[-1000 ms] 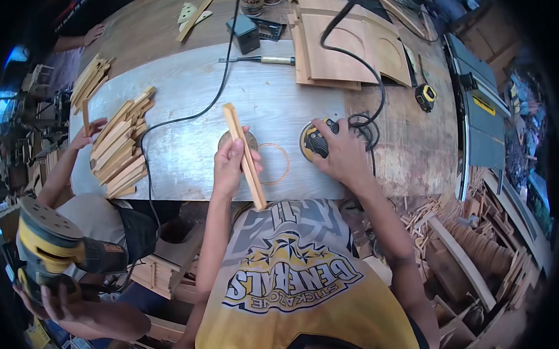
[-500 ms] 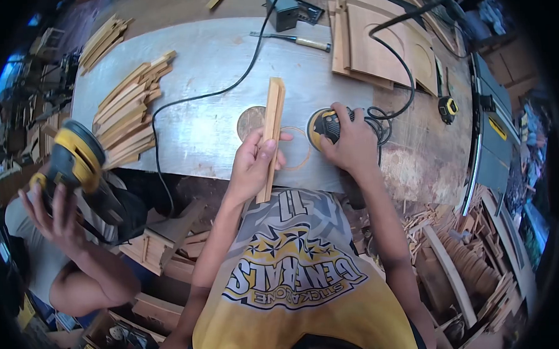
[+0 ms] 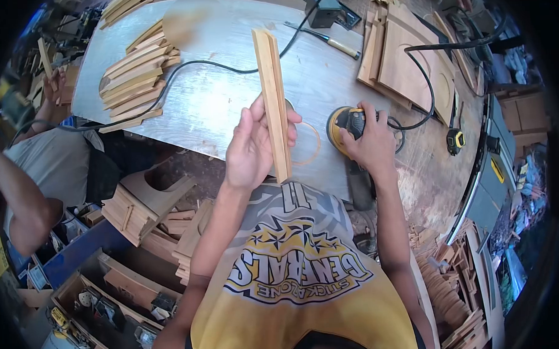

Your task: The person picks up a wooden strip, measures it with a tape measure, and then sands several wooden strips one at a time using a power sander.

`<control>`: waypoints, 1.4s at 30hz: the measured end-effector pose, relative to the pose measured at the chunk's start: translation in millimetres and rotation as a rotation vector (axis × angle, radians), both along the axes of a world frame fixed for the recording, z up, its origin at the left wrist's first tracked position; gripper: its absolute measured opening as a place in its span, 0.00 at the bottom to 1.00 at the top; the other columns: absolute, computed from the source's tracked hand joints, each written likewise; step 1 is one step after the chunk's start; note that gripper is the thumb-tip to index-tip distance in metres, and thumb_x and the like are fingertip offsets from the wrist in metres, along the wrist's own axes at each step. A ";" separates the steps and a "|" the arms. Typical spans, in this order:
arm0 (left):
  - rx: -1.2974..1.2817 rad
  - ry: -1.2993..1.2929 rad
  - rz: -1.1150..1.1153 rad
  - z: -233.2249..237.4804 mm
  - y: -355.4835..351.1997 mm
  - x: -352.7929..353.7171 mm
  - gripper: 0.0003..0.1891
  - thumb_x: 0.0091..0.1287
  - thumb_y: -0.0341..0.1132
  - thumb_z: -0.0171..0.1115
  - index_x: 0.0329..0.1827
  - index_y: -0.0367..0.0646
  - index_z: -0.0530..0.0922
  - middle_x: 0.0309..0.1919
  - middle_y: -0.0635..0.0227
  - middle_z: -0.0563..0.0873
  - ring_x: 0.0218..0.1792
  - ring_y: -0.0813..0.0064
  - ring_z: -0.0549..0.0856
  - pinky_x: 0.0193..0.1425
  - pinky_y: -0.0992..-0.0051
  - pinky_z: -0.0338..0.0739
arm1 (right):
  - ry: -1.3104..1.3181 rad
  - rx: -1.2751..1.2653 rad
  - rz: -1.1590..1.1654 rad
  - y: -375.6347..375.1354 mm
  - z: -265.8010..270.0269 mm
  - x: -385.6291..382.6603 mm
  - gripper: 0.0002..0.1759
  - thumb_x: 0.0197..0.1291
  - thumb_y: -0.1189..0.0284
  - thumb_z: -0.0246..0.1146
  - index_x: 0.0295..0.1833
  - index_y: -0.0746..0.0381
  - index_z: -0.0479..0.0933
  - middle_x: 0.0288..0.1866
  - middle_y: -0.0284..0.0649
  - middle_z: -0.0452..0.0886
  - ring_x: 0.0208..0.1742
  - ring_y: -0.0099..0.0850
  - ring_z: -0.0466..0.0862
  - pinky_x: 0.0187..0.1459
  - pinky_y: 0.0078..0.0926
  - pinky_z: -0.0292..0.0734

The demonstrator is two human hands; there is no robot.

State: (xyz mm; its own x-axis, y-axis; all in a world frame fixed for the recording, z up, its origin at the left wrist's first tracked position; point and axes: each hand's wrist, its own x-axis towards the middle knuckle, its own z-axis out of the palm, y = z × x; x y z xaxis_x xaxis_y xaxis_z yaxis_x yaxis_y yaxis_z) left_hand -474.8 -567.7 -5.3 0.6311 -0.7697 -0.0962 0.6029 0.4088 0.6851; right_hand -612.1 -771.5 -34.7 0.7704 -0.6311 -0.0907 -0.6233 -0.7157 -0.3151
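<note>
My left hand (image 3: 251, 145) holds a grooved wooden strip (image 3: 272, 104) nearly upright above the worktable, with the fingers behind it and the thumb off to its left. My right hand (image 3: 370, 134) grips a yellow and black orbital sander (image 3: 344, 130) from above. The sander rests on the grey sheet (image 3: 219, 35) that covers the table. Between the two hands, a round ring mark (image 3: 316, 139) shows on the sheet, partly hidden by the strip and my left hand.
Several wooden strips (image 3: 137, 75) lie at the left under a black cord (image 3: 195, 62). A chisel (image 3: 330, 40), wooden panels (image 3: 405, 65) and a tape measure (image 3: 455, 141) lie on the far and right side. A co-worker's arm (image 3: 25, 202) is at left.
The strip in my left hand has turned and risen, and the hand has opened its thumb away from it. My view has shifted. The co-worker's sander has moved left, now blurred.
</note>
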 end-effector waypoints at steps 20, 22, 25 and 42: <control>0.143 -0.314 -0.051 38.0 -15.0 34.5 0.45 0.66 0.43 0.72 0.78 0.32 0.55 0.50 0.57 0.82 0.38 0.75 0.82 0.45 0.76 0.78 | -0.104 -0.034 -0.189 -6.3 -4.6 -11.2 0.38 0.51 0.54 0.69 0.68 0.53 0.69 0.52 0.55 0.75 0.42 0.58 0.84 0.42 0.54 0.81; 0.191 -0.360 -0.151 14.8 -14.8 25.1 0.36 0.72 0.49 0.64 0.72 0.32 0.63 0.53 0.56 0.84 0.37 0.75 0.84 0.45 0.75 0.80 | -0.113 0.043 -0.164 -1.8 1.2 -14.8 0.39 0.51 0.53 0.69 0.68 0.53 0.68 0.52 0.56 0.74 0.39 0.59 0.84 0.40 0.53 0.82; 0.301 -0.360 -0.319 -8.3 -6.7 6.9 0.28 0.77 0.51 0.55 0.68 0.35 0.69 0.46 0.58 0.86 0.31 0.77 0.85 0.36 0.76 0.81 | -0.103 0.033 -0.162 0.2 9.2 -10.4 0.39 0.52 0.53 0.69 0.68 0.53 0.67 0.51 0.56 0.74 0.37 0.59 0.84 0.38 0.52 0.82; 0.381 -0.414 -0.208 -46.9 17.3 4.9 0.18 0.81 0.37 0.48 0.66 0.35 0.68 0.49 0.56 0.86 0.29 0.79 0.82 0.36 0.77 0.81 | -0.115 0.078 -0.128 1.3 7.9 9.1 0.38 0.46 0.55 0.71 0.64 0.55 0.70 0.52 0.55 0.76 0.41 0.56 0.85 0.41 0.51 0.82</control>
